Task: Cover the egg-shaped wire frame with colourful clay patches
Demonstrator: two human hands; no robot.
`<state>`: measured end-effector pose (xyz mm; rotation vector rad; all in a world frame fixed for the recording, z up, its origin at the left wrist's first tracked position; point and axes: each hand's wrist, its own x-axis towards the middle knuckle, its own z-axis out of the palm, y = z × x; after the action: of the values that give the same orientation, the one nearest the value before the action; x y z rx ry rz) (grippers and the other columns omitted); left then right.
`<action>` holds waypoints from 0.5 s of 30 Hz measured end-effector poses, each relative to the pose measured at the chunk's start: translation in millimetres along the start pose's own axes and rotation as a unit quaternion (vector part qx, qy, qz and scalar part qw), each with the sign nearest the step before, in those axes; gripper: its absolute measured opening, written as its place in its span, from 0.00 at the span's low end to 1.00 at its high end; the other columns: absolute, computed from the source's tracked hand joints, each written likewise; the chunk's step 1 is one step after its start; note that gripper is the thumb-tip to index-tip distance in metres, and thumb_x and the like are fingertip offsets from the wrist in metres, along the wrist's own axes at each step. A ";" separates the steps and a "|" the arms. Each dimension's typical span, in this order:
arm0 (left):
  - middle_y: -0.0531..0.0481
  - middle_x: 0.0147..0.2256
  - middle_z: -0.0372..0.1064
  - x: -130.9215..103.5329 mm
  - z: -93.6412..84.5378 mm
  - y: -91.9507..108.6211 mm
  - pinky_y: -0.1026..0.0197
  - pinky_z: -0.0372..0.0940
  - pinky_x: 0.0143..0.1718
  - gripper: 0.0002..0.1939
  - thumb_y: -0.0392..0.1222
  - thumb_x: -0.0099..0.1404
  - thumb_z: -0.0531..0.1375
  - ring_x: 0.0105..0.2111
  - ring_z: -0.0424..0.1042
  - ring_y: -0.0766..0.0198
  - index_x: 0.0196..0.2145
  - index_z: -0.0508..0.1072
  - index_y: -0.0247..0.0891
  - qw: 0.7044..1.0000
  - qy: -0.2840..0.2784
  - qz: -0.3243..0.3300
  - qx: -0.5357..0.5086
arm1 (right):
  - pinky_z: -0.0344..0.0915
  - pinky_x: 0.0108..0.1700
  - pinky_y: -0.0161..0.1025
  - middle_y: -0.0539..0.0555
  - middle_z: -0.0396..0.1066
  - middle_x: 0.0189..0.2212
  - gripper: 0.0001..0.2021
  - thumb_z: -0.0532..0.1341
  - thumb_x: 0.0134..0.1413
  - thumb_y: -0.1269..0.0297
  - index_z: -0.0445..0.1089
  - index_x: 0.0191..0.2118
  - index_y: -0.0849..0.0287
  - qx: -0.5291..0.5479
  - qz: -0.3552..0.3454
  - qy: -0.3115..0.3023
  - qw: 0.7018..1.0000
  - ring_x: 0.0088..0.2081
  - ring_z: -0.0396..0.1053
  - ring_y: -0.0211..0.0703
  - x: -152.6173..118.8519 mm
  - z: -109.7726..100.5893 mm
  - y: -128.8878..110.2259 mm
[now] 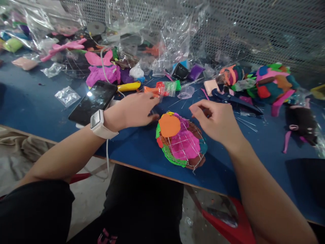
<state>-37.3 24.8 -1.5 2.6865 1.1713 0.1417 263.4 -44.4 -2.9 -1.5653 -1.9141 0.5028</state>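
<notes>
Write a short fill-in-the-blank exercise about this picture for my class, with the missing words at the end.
The watch is on the person's ____ wrist.
The tabletop is coloured ____.
The round patch on the clay-covered mesh is coloured ____.

Missing words: left; blue; orange.

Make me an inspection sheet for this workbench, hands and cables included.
Surface: blue tabletop, thin loose wires on its right half.
Job's things: wire-mesh piece backed with coloured clay, orange patch on top.
Clutter: phone, yellow ridged handle, dark-blue hand tool, clear plastic packet.
Left hand: fingers extended toward an orange packet; contact unclear.
Right hand: fingers curled beside the mesh piece; whether they hold anything is unclear.
Cables: white cable hanging over the front edge.
Surroundings: perforated panel behind; red furniture parts below.
</notes>
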 end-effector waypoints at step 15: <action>0.39 0.49 0.78 12.0 0.0 10.4 0.35 0.68 0.67 0.11 0.44 0.81 0.58 0.57 0.79 0.39 0.46 0.82 0.43 0.978 0.142 -0.036 -0.145 | 0.76 0.40 0.49 0.57 0.84 0.38 0.22 0.66 0.77 0.35 0.82 0.51 0.50 0.040 -0.036 0.116 0.992 0.42 0.85 0.55 -0.6 7.7 3.8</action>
<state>-21.7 26.7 0.9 2.4178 1.2128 0.6515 261.2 -43.5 -11.2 -1.4316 -1.7462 0.3461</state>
